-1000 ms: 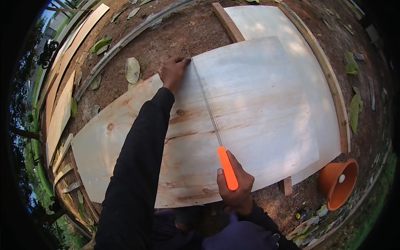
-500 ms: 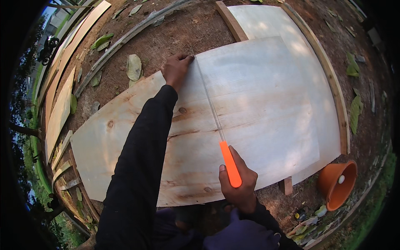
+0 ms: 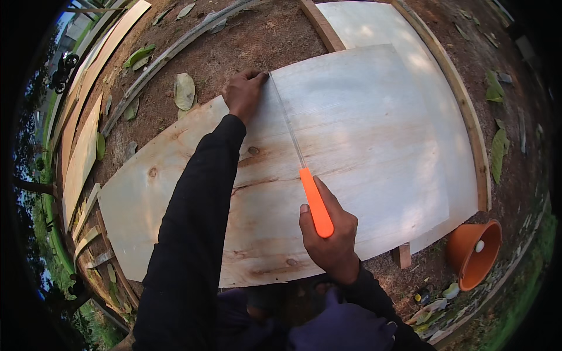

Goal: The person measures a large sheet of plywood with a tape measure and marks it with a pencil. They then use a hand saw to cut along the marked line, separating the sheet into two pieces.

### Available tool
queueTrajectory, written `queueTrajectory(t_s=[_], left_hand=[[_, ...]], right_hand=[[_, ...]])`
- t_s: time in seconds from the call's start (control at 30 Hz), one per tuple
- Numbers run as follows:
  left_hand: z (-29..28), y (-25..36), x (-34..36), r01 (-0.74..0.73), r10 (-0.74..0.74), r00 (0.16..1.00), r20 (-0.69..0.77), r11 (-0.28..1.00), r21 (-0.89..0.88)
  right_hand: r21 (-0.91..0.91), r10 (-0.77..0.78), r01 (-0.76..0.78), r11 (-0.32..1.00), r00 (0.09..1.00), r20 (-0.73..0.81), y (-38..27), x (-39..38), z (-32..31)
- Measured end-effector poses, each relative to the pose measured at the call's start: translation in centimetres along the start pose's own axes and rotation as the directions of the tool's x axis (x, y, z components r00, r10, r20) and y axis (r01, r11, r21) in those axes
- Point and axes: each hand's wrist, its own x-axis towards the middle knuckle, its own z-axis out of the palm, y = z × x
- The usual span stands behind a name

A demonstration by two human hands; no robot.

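My right hand (image 3: pixel 335 237) is closed round the orange handle of a handsaw (image 3: pixel 317 203). Its thin blade runs away from me over a pale plywood sheet (image 3: pixel 351 128) and reaches past the sheet's far edge. My left hand (image 3: pixel 244 93) grips that far edge, with thumb and fingertips close beside the blade. The sheet has brown knots and streaks and lies on top of another pale panel (image 3: pixel 374 23). Whether a cut has opened under the blade is too fine to tell.
Wooden battens border the lower panel, one (image 3: pixel 473 134) on the right and another (image 3: pixel 322 24) at the far side. An orange bucket (image 3: pixel 468 251) lies tipped at the right. Plywood strips (image 3: pixel 82 158) line the left. Large leaves (image 3: pixel 184 92) lie on the brown soil.
The handsaw and my right hand have moved forward, away from me, along the blade's line. My left hand stays at the sheet's far edge; the whole view has shifted slightly.
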Motion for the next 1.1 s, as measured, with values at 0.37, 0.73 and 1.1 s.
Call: queueTrajectory(t_s=[0.37,0.73,1.1], left_hand=[[0.5,-0.3,0.2,-0.042,0.044,0.999,-0.018,0.995,0.093],[0.6,-0.1,0.4,-0.105,0.123,0.991,-0.060,0.966,0.238],[1.7,-0.4,0.0,-0.144,0.250,0.957,-0.144,0.845,0.515]], right_hand=[[0.032,-0.001,0.001,0.999,1.000,0.013,-0.3,-1.6,-0.8],[0.046,-0.078,0.082,0.996,0.993,-0.094,0.9,4.7,1.3],[-0.001,0.275,-0.287,0.958,0.917,0.290,-5.6,9.5,-3.2]])
